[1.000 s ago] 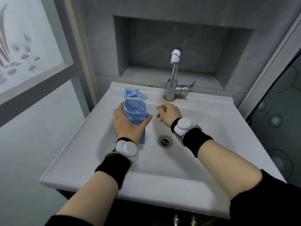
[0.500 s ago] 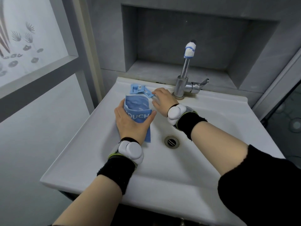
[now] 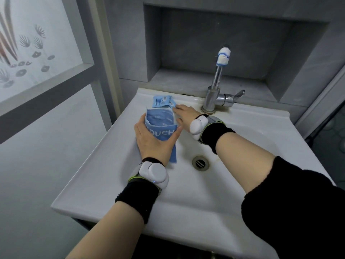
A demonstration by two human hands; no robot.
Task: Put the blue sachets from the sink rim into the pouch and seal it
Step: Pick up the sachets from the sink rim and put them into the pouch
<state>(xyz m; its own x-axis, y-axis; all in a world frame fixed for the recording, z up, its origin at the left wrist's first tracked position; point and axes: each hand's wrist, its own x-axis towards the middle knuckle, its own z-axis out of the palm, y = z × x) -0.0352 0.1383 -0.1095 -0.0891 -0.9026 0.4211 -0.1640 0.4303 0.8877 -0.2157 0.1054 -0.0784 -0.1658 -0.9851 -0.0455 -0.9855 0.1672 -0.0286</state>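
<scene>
Sachets [image 3: 161, 101] just beyond the pouch mouth, right hand [image 3: 185, 115] at their edge

The blue sachets lie in a small overlapping pile on the far rim of the sink [image 3: 104, 156], left of the tap [image 3: 214, 94]. The left hand [image 3: 155, 142] grips the blue pouch [image 3: 161, 120] around its middle. The pouch's long axis runs near to far, and its open mouth sits just on the near side of the pile. The right hand reaches in from the right with fingers straight, tips touching the pile's right edge, nothing pinched yet. The sachets lie to its far left, so a short drag toward the near side should likely bring them over the mouth.
</scene>
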